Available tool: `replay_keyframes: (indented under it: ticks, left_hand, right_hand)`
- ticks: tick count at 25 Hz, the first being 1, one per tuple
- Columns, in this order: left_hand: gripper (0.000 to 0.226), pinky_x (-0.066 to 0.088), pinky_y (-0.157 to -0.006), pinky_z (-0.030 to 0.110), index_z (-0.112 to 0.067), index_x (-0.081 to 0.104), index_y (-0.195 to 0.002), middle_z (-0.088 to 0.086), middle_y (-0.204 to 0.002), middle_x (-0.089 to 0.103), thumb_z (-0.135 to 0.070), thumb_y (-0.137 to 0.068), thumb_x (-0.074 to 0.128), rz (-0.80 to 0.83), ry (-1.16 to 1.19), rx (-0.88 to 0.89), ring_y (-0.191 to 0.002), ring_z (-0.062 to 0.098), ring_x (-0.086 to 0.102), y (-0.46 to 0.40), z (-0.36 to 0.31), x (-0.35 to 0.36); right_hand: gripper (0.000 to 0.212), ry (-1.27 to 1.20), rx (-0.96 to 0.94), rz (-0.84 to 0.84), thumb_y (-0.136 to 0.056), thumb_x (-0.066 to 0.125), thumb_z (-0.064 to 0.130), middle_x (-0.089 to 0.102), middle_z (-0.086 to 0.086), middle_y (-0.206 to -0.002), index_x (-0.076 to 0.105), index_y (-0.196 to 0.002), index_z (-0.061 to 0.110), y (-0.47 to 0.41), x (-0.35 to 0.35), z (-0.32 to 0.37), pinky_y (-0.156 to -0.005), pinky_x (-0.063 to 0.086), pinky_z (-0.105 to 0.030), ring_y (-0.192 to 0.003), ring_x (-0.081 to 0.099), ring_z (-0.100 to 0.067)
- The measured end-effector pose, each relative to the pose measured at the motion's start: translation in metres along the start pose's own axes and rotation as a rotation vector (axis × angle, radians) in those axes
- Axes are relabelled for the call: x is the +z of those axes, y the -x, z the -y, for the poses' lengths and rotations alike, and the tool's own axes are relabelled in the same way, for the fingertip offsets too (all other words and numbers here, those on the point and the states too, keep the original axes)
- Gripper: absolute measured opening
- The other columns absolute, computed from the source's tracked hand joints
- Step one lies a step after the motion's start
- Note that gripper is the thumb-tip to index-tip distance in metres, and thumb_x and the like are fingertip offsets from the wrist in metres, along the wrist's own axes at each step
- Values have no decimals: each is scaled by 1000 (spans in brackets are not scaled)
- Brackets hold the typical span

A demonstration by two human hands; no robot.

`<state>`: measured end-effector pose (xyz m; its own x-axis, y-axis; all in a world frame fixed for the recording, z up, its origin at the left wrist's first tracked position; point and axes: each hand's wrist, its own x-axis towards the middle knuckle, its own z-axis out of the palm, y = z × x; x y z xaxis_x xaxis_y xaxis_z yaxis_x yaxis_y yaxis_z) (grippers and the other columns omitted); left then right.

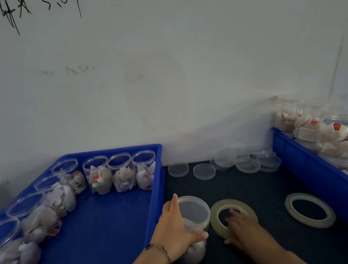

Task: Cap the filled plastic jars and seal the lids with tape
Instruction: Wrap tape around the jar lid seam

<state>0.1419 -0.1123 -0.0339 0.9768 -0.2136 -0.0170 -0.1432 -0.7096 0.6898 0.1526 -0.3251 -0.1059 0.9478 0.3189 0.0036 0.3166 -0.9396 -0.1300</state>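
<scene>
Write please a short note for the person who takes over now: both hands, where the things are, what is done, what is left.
Left hand grips a capped jar standing on the dark table.
Right hand pinches the near tape roll, fingers through its hole; a second roll lies further right.
Spare lids lie by the wall.
Left bin: open filled jars, no lids yet.
Right bin: capped jars stacked.
Done: lid on the held jar.
Left: tape this lid, then cap and tape the open ones.

Clear glossy plastic jar (195,214); matt dark tabletop (256,189).
</scene>
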Motion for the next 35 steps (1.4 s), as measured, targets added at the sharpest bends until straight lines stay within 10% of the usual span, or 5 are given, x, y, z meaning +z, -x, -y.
replay_keyframes:
  ticks: [8,12,16,21,35]
  left_hand:
    - [116,29,-113,34,-18,-14,-149,-4,-155,6,-49,-76,71,145,-195,96,-136,13,27,2,-4,7]
    - [110,-6,-118,32,-25,-21,-145,-9,-153,-23,-60,-79,59,23,-492,314,-141,11,-21,10,-16,0]
    - [65,30,-100,17,-35,34,-137,-22,-124,41,-66,-82,50,-21,-304,477,-109,-7,36,24,-35,-7]
    - [33,35,-64,10,-38,39,-94,-23,-83,42,-69,-83,39,93,-236,445,-74,-7,46,31,-38,-1]
    - [30,37,-88,24,-12,62,-86,3,-85,63,-33,-94,43,261,-443,665,-80,12,58,34,-48,6]
  right_hand:
    - [16,-342,231,-137,-93,50,44,60,4,-72,43,-91,30,46,-34,5,-58,47,-19,-63,59,-5]
    - [17,-354,233,-169,-91,53,45,60,4,-72,40,-84,36,64,-49,16,-59,46,-16,-64,60,-3]
    - [21,-281,180,-198,-89,50,52,58,6,-70,36,-81,40,77,-61,27,-67,45,-14,-65,57,1]
    - [24,-267,108,-218,-89,50,53,52,9,-64,32,-77,42,82,-69,40,-61,40,-10,-59,52,1]
    - [79,-365,322,241,-92,49,51,52,2,-128,-9,-145,44,56,-31,34,-97,37,-25,-113,53,-9]
